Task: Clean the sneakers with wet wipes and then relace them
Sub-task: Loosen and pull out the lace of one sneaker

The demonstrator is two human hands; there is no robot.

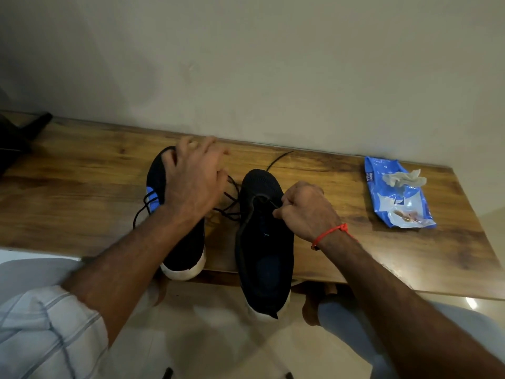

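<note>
Your right hand (303, 212) is pinching the black lace (231, 206); left hand (195, 176), fingers spread, is hovering blurred over the left sneaker (158, 173). Tugging risks dragging the overhanging right sneaker (263, 242) off the table (82, 170).

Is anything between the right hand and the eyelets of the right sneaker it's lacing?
Nothing visible. The right hand pinches the black lace directly over the right sneaker. The left hand is off to the side, over the left sneaker.
</note>
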